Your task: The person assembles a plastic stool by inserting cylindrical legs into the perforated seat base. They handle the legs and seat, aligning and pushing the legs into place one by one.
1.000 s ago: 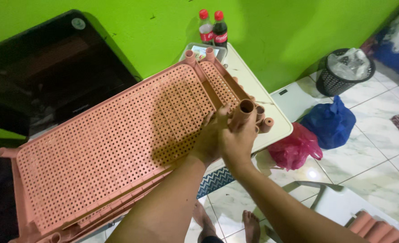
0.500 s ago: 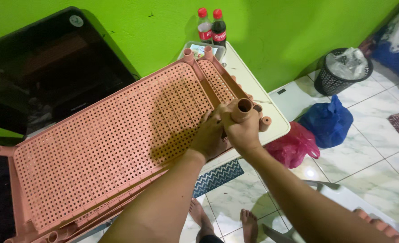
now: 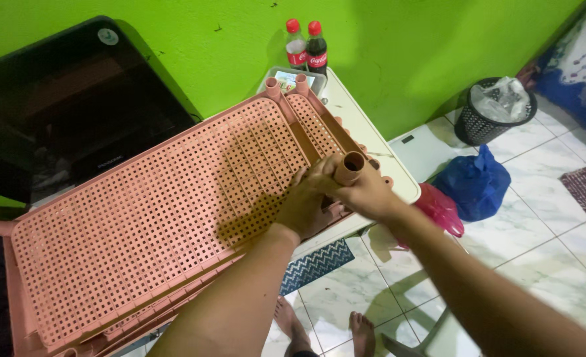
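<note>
Bright green wall (image 3: 174,39) backs a small white desk (image 3: 398,178), and on that desk lies a stack of salmon-pink perforated shelf panels (image 3: 154,218). Their long axis runs diagonally, from the near left corner up toward the far right, where two short corner sockets stick up beside two red-capped bottles (image 3: 307,46) standing against the wall. A flat tray (image 3: 291,79) sits just in front of the bottles, partly under the panels' far end.

At the panels' right edge both hands meet around a short pink tube (image 3: 351,166). It stands nearly upright, tilted a little, its open round mouth facing up. The right hand (image 3: 371,197) has its fingers wrapped around the tube's lower part, holding it. The left hand (image 3: 306,201) rests on the panel just beside it, fingers curled against the tube's side.

A dark screen (image 3: 61,119) leans at the left. On the tiled floor (image 3: 531,225) lie a blue bag (image 3: 474,185), a red bag (image 3: 441,210), a black mesh bin (image 3: 494,111) and a zigzag mat (image 3: 316,263); bare feet (image 3: 326,330) show below.
</note>
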